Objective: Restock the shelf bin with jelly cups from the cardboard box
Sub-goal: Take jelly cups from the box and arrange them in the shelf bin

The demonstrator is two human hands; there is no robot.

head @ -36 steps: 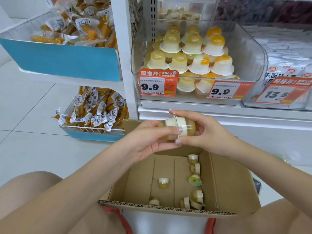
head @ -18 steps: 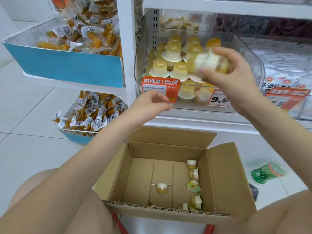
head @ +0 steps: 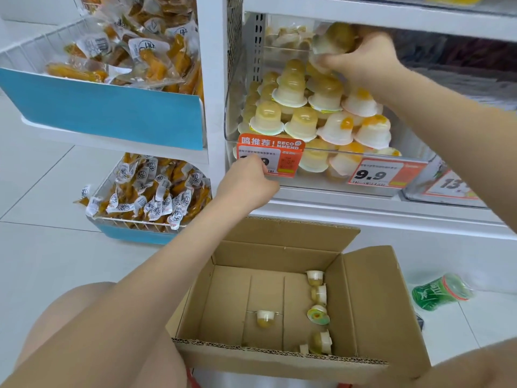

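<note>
Above the clear plastic shelf bin's (head: pixel 414 156) back edge — right hand (head: pixel 363 61) now grasps lifted yellow jelly cups (head: pixel 334 40) | left hand (head: pixel 246 183), curled, rests at front edge; grip unclear | brown cardboard box (head: pixel 372 301) nearly emptied.

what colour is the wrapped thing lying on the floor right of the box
Green, with a red band near one end; the head view shows it, beside the cardboard box.

Snack packets (head: pixel 134 54), green tub (head: pixel 439 294) (perhaps jelly)

The left hand (head: pixel 247 182) hides half the orange price tag (head: pixel 270 154).
</note>
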